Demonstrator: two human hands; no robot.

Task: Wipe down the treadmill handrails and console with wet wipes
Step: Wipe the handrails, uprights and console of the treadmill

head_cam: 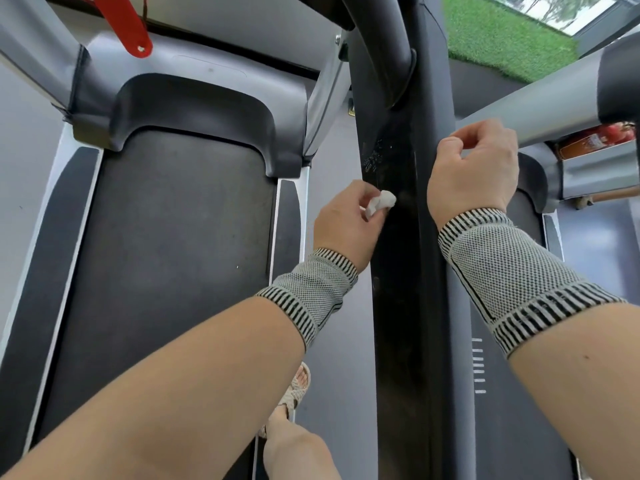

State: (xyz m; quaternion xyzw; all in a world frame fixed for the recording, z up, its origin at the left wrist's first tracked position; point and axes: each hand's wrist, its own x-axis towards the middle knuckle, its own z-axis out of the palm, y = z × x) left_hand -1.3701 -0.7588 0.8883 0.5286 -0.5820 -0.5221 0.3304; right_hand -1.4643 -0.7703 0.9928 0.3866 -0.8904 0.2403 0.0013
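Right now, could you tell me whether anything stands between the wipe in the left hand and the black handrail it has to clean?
Nothing visible does. The left hand pinches the crumpled white wipe right at the left edge of the black handrail. The right hand is on the rail's far side, out of the way.

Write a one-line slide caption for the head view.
Left hand pinches a crumpled wet wipe against the black handrail; right hand curled beside it.

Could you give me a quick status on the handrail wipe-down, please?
Left hand pinches wadded wet wipe against black handrail. Right hand curled beside rail; contents unclear. Nothing blocking the rail.
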